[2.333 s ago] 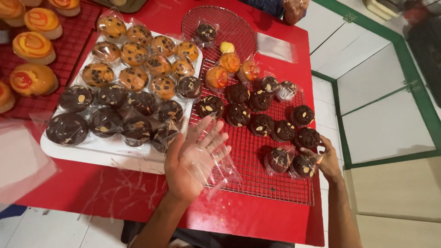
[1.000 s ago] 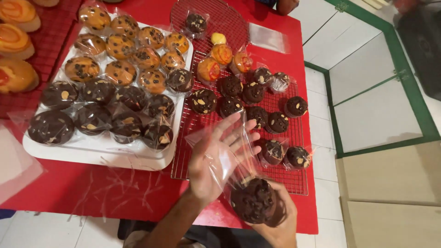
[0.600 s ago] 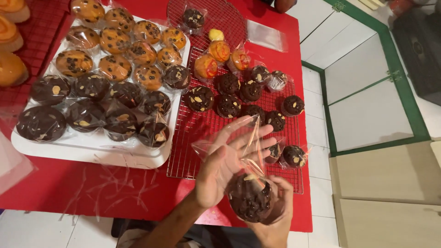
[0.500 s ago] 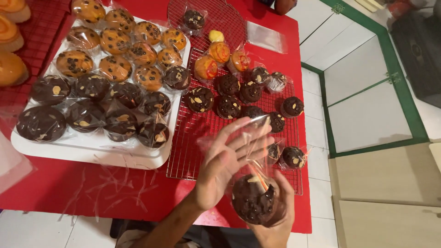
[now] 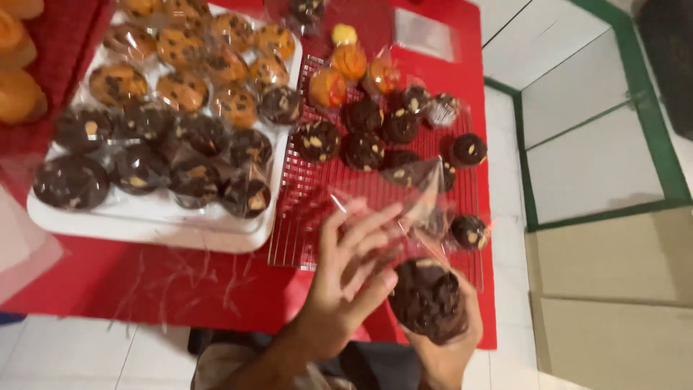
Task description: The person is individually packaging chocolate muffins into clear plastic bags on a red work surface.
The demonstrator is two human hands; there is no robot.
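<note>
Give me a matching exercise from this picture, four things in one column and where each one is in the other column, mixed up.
Things:
1. chocolate muffin
2. clear plastic bag
3. orange muffins
4. white tray

Places:
A. far end of the wire cooling rack
B. in the right hand
C. left of the rack, on the red table
D. at the left hand fingertips

Pairs: 1-B, 2-D, 3-A, 4-C

Packaging only, no labels, signs or screens visible:
- clear plastic bag [image 5: 415, 209], lower centre of frame, crinkled, open top, drawn over a dark chocolate muffin [image 5: 427, 297] at its bottom end.
- clear wrappers on the muffins on the white tray [image 5: 151, 224], upper left, brown and orange-brown ones.
- flat empty clear bag [image 5: 426, 32] on the red tabletop, top centre-right.
- few wrapped muffins on the wire rack [image 5: 303, 224], centre.
</note>
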